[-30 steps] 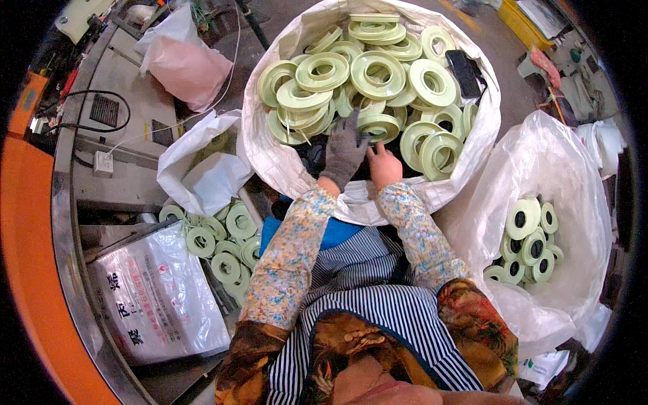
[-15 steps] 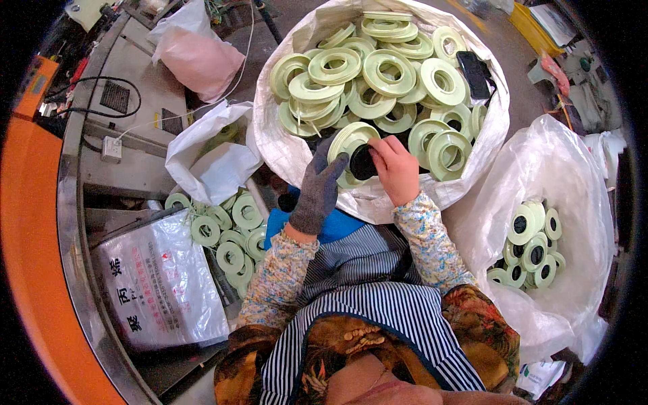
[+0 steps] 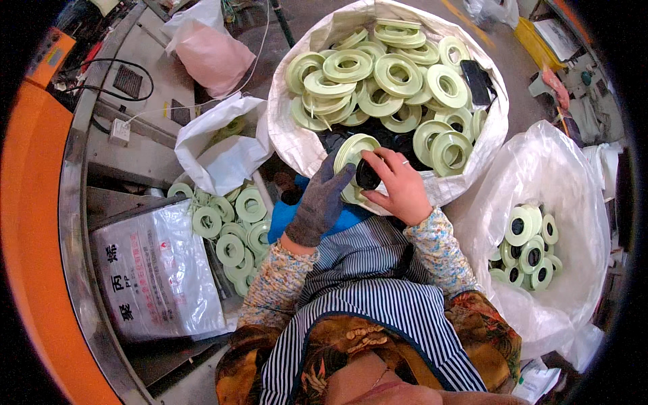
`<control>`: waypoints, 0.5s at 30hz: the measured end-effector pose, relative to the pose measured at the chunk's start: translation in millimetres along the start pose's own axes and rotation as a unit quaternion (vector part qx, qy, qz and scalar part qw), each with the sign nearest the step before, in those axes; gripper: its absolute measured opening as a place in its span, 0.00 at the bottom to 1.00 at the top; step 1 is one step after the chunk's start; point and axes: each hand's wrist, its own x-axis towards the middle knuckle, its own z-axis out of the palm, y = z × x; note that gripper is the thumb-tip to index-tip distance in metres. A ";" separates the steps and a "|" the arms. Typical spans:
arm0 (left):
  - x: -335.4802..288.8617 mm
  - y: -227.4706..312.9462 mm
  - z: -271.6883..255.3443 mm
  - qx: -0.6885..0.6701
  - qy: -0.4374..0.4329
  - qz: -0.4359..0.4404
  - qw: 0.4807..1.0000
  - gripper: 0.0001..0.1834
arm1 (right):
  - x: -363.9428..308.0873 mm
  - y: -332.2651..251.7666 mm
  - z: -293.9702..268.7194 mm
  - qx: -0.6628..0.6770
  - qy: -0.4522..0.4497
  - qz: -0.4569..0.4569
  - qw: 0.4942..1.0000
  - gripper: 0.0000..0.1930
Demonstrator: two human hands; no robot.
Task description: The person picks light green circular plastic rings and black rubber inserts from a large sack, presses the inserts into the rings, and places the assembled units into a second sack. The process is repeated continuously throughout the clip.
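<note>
In my gloved left hand [image 3: 316,208] is a pale green plastic ring [image 3: 349,148], tilted up on edge at the near rim of a big white sack [image 3: 287,138]. My bare right hand [image 3: 405,191] grips a black disc [image 3: 366,175] between thumb and fingers. It rests against the ring's centre; whether it sits fully inside the hole I cannot tell. Loose pale green rings [image 3: 397,75] fill the sack beyond my hands, with dark pieces lying among them. A flat black object [image 3: 476,82] lies at the sack's right side.
To the right, a translucent bag [image 3: 567,196] holds rings with black centres [image 3: 520,226]. More pale green rings [image 3: 231,250] lie at the left beside a printed silvery sack [image 3: 158,270]. A small white bag [image 3: 233,165] stands above them. An orange machine [image 3: 34,196] borders the far left.
My right hand has gone from pinching the disc's upper edge to spanning it with thumb below and fingers above. The view has shifted slightly.
</note>
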 end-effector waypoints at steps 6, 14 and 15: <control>-0.1 3.3 -8.7 -0.041 -0.032 -0.038 0.998 0.31 | -0.3 -3.7 0.2 -0.082 -0.025 -0.064 0.994 0.41; 0.3 -0.2 -14.9 -0.027 -0.072 -0.066 0.995 0.31 | 6.7 16.6 1.1 0.033 -0.049 -0.108 0.992 0.46; -2.0 -7.1 -11.2 -0.026 -0.058 -0.047 0.997 0.31 | 5.7 13.5 1.9 0.082 -0.038 -0.052 0.995 0.48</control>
